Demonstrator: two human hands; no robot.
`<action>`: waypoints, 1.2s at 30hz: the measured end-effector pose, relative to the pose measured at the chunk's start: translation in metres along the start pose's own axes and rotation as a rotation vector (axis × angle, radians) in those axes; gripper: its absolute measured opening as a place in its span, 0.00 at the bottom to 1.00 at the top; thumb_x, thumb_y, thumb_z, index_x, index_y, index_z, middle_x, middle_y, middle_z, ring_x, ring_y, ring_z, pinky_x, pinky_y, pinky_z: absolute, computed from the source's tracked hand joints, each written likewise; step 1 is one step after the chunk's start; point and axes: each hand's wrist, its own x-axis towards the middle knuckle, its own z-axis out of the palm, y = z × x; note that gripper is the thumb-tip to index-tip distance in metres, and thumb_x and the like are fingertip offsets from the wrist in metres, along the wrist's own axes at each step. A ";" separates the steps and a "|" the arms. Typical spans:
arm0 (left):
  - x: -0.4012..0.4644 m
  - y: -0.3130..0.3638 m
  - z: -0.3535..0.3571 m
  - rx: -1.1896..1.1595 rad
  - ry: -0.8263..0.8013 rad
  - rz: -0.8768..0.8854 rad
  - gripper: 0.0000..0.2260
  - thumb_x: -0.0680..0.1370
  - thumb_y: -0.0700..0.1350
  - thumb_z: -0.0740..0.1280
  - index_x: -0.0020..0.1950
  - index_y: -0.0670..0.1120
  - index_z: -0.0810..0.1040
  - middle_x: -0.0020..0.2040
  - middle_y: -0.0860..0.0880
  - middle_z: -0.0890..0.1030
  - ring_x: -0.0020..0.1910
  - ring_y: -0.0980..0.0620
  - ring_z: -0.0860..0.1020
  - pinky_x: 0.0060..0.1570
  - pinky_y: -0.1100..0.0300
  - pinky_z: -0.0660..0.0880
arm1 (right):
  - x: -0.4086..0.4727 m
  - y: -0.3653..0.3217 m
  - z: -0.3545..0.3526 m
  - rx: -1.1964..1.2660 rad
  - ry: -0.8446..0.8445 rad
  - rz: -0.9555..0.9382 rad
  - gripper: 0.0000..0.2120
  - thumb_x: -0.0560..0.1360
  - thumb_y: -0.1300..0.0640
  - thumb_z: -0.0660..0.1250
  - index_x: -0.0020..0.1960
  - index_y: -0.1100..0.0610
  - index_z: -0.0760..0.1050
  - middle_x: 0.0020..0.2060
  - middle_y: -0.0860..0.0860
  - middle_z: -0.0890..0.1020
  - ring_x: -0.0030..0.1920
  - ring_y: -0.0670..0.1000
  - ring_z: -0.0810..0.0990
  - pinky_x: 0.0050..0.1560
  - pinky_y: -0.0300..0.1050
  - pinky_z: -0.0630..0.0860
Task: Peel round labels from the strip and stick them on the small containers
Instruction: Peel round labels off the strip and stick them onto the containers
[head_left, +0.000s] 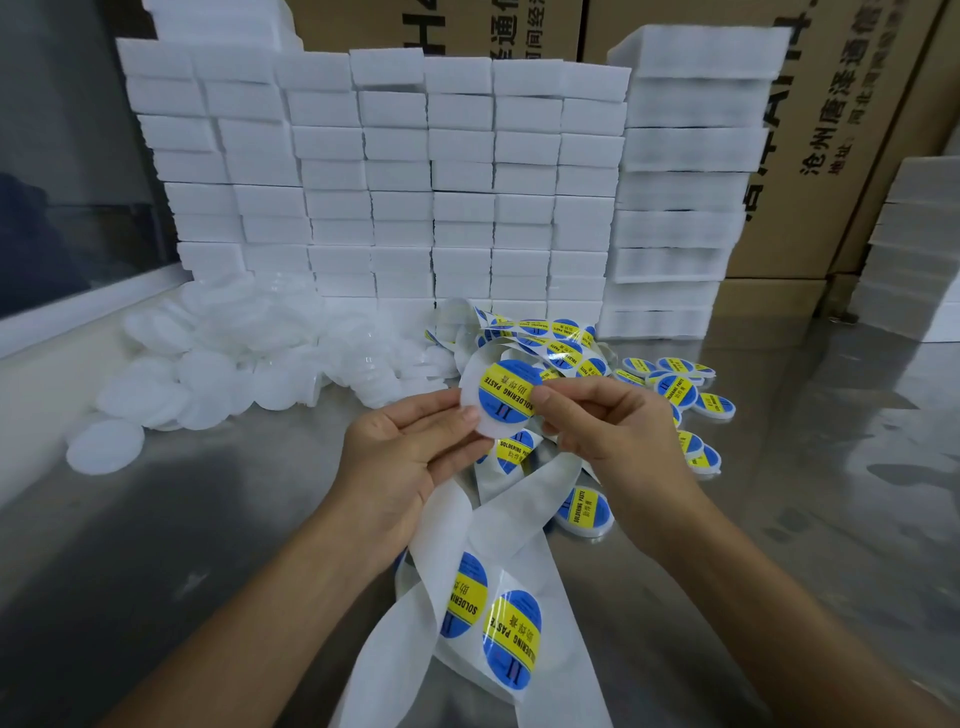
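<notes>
Two hands: left hand, right hand; one held container; one label strip.

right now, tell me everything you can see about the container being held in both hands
The container is a small, flat, round piece of white translucent plastic, held up above the metal table with its face tilted toward the camera. A round blue label with a yellow band reading SOLDERING PASTE covers most of it. The left hand pinches its lower left edge; the right hand pinches its right side, thumb on the label.
</notes>
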 end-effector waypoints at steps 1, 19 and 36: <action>0.000 0.000 0.000 0.001 -0.003 -0.002 0.21 0.63 0.38 0.74 0.54 0.35 0.79 0.47 0.39 0.85 0.46 0.44 0.85 0.40 0.60 0.81 | 0.000 0.000 0.000 -0.009 -0.005 -0.005 0.01 0.68 0.58 0.75 0.41 0.54 0.85 0.35 0.52 0.86 0.32 0.45 0.81 0.34 0.33 0.76; -0.004 0.003 0.002 0.063 0.000 0.019 0.23 0.61 0.40 0.75 0.55 0.36 0.79 0.46 0.39 0.85 0.46 0.43 0.85 0.39 0.60 0.81 | -0.001 0.001 0.001 -0.095 -0.014 -0.028 0.02 0.69 0.57 0.76 0.40 0.51 0.85 0.37 0.50 0.87 0.36 0.47 0.84 0.35 0.32 0.76; -0.008 0.001 0.005 0.304 -0.013 0.195 0.11 0.68 0.37 0.76 0.49 0.41 0.83 0.43 0.42 0.86 0.43 0.43 0.85 0.43 0.56 0.82 | 0.001 0.006 -0.001 -0.173 0.031 -0.111 0.04 0.69 0.59 0.76 0.38 0.51 0.84 0.34 0.48 0.86 0.36 0.46 0.85 0.35 0.33 0.78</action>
